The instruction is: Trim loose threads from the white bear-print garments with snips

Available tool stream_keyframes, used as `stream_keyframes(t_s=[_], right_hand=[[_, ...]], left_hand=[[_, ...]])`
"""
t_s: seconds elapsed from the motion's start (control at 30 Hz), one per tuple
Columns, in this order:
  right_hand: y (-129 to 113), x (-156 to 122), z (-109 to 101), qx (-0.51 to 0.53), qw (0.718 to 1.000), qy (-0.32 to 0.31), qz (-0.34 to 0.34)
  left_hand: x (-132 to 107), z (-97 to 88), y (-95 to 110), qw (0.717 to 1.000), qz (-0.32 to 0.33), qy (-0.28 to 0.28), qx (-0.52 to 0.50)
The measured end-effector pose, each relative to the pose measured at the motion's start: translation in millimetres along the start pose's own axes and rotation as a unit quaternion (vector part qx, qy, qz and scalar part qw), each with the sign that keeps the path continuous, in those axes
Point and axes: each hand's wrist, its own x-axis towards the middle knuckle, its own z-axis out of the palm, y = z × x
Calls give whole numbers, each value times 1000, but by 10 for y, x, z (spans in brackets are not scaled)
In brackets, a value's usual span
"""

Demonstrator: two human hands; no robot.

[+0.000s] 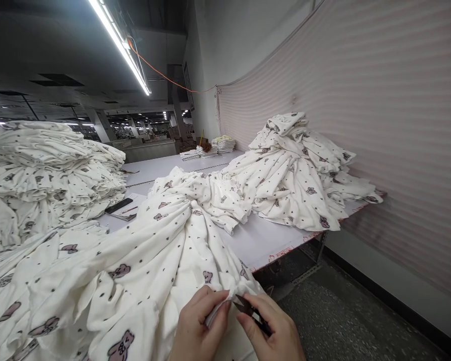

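Observation:
A large white garment (135,271) with brown bear prints and small dark dots spreads over the near part of the table and hangs toward me. Its edge is pinched between the thumb and fingers of my left hand (201,323). Close beside it, my right hand (272,326) is closed around small black thread snips (252,312). The blades point left at the pinched fabric edge and stand slightly apart. Whether they touch the fabric I cannot tell.
Piles of the same printed fabric stand at left (52,170) and at the back right of the table (289,175). A dark phone (119,206) lies on papers. Farther back sit stacked folded pieces (223,144). A striped cloth sheet (361,100) hangs along the right wall.

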Motion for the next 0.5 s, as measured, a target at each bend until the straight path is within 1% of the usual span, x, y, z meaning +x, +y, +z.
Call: stream_keyframes(t_s=[0.1,0.23,0.3,0.43,0.5], right_hand=[[-8,-2,-17,18,1000,-18,-5],[-56,21,-39,42,999,-18,0],[-64,54,-69,54,998,-29,19],[6,111,-146,79,989,-95,77],[62,97,-165,92,987,-100,90]], left_hand=[[8,11,-3,999,33,-29,24],[9,68,13,1000,24,-7,11],[14,89,27,1000,15,-14,4],[38,81,37,999,18,-38,12],[53,65,32,998,21,-46,22]])
